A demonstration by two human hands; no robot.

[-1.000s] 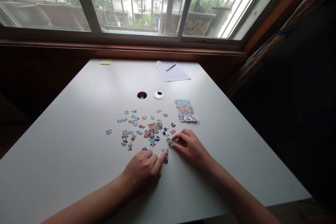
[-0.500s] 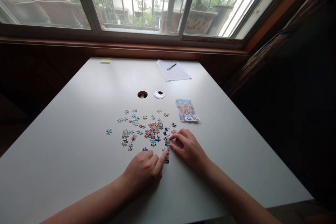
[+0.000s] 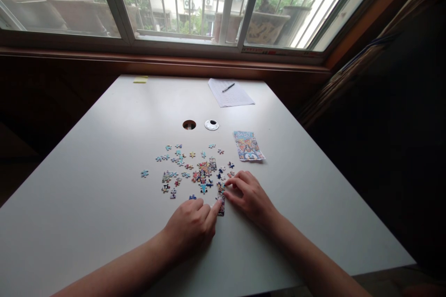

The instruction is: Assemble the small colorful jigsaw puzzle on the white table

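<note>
My left hand [image 3: 191, 222] lies low over the table with its fingers curled. One fingertip presses on a small group of joined puzzle pieces [image 3: 221, 208]. Just to the right, my right hand [image 3: 249, 195] has thumb and forefinger closed at the edge of a colourful puzzle piece [image 3: 220, 187], right above that group. Loose puzzle pieces [image 3: 179, 162] in light blue, dark blue and other colours are scattered beyond my hands. Among them sits a partly joined cluster [image 3: 204, 174]. My curled left fingers are mostly hidden from view.
A picture card [image 3: 248, 146] lies right of the pieces on the white table [image 3: 104, 158]. Farther back are a round cable hole [image 3: 189, 125], its silver cover [image 3: 211, 125], paper sheets [image 3: 233, 97] with a pen [image 3: 228, 87], and yellow sticky notes [image 3: 141, 80].
Almost nothing differs. The piece at my right fingertips has shifted very slightly toward the left; both hands stay in place.
</note>
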